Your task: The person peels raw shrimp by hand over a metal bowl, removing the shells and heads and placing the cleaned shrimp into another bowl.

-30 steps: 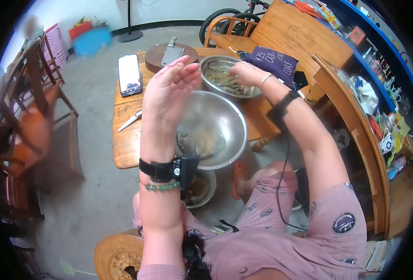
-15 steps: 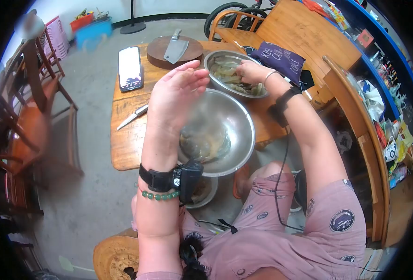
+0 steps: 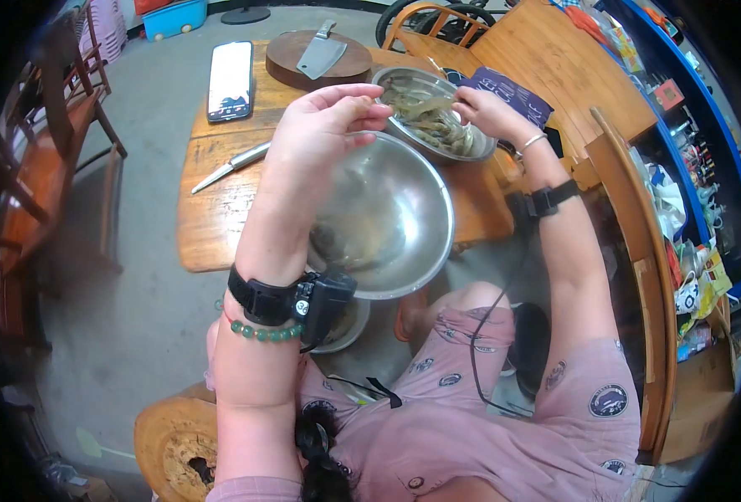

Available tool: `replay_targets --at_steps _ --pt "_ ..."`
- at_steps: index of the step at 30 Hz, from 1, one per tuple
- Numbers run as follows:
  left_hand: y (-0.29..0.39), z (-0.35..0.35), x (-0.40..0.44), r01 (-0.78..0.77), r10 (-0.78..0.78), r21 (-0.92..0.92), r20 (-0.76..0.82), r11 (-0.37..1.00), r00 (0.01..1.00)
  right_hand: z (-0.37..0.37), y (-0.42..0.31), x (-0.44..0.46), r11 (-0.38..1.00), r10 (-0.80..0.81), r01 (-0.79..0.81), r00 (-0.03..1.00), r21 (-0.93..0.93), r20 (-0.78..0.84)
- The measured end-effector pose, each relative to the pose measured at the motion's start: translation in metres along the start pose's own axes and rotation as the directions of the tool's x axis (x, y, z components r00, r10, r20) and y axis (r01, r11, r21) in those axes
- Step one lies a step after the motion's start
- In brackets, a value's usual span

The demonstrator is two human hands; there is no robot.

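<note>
My left hand [image 3: 333, 121] is raised above the left rim of a large steel bowl [image 3: 416, 217], its fingers parted and nothing visible in them. Some dark pieces in cloudy liquid lie in that bowl, partly behind my wrist. My right hand [image 3: 492, 115] is at the right side of a smaller steel bowl [image 3: 477, 153] that holds many grey-green shrimp [image 3: 425, 117]. Its fingers are pinched together over the shrimp, and what they hold is too small to make out.
On the wooden table [image 3: 207, 226] are a knife [image 3: 232, 166], a phone [image 3: 230, 82], and a cleaver [image 3: 323, 52] on a round board [image 3: 287, 58]. A purple bag [image 3: 508, 94] lies behind the shrimp bowl. Another bowl [image 3: 349, 330] is below the table edge.
The view has tilted and shifted, so the table sits higher in it. My right hand has lifted out from among the shrimp to the bowl's right side. My left hand's fingers have spread.
</note>
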State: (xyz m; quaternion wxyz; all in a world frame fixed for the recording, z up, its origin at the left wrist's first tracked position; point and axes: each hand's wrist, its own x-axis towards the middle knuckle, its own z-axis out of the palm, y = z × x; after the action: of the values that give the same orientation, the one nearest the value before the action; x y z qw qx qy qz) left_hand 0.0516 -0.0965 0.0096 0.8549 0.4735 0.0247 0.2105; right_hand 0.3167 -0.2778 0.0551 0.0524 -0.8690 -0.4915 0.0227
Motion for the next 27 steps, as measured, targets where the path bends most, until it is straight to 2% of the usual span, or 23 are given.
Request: replay_targets --at_steps 2,3,5,6,8,10,12,14,16,18,20,22,23,25,27 --pt "-0.001 0.002 0.001 0.017 -0.016 0.088 -0.016 0.996 1.000 -0.015 -0.017 -0.009 0.993 -0.012 0.015 1.000 0.118 -0.024" --pt "-0.002 0.004 0.000 0.017 -0.016 0.089 -0.018 0.996 1.000 -0.021 -0.025 -0.014 0.993 -0.014 0.017 1.000 0.119 -0.023" --pt "-0.002 0.007 -0.003 0.021 -0.015 0.110 -0.050 0.994 0.999 -0.032 -0.042 -0.024 0.945 -0.093 0.100 0.995 0.311 -0.037" --pt "-0.002 0.006 -0.002 0.022 -0.017 0.111 -0.052 0.994 0.999 -0.037 -0.052 -0.028 0.944 -0.093 0.100 0.995 0.314 -0.037" --pt "-0.004 0.006 -0.002 0.007 0.015 0.201 -0.108 0.980 0.994 -0.042 -0.074 -0.037 0.886 -0.218 0.194 0.976 0.422 0.008" --pt "-0.004 0.006 -0.001 -0.003 0.031 0.263 -0.105 0.965 0.994 -0.044 -0.092 -0.041 0.868 -0.261 0.231 0.965 0.440 0.009" --pt "-0.002 0.005 -0.003 -0.013 0.050 0.324 -0.106 0.946 0.993 -0.044 -0.115 -0.046 0.863 -0.267 0.195 0.959 0.465 0.093" --pt "0.000 0.006 -0.006 -0.008 0.005 0.384 0.010 0.923 1.000 -0.040 -0.125 -0.044 0.853 -0.291 0.214 0.952 0.476 0.092" --pt "-0.003 0.004 -0.002 -0.011 0.005 0.446 0.015 0.895 1.000 -0.036 -0.135 -0.042 0.854 -0.375 0.302 0.922 0.423 0.099" --pt "-0.003 0.002 -0.002 0.014 -0.062 0.569 0.066 0.822 0.996 -0.029 -0.141 -0.039 0.873 -0.385 0.336 0.919 0.355 0.078" --pt "-0.002 0.005 -0.004 0.004 -0.019 0.577 0.021 0.817 1.000 -0.018 -0.142 -0.032 0.854 -0.510 0.510 0.860 0.105 -0.026" --pt "0.001 0.004 -0.005 -0.046 0.090 0.765 -0.016 0.642 0.996 -0.013 -0.146 -0.031 0.860 -0.503 0.501 0.864 0.094 0.002" --pt "-0.001 0.002 -0.004 -0.041 0.090 0.763 -0.022 0.645 0.996 -0.008 -0.143 -0.027 0.838 -0.542 0.542 0.840 0.060 -0.020" --pt "-0.006 -0.002 -0.001 -0.146 0.289 0.818 -0.025 0.556 0.957 -0.004 -0.145 -0.025 0.812 -0.581 0.582 0.813 0.028 -0.033" --pt "-0.007 -0.006 0.001 -0.153 0.298 0.823 -0.020 0.547 0.954 -0.005 -0.150 -0.026 0.817 -0.577 0.577 0.816 -0.013 -0.044"
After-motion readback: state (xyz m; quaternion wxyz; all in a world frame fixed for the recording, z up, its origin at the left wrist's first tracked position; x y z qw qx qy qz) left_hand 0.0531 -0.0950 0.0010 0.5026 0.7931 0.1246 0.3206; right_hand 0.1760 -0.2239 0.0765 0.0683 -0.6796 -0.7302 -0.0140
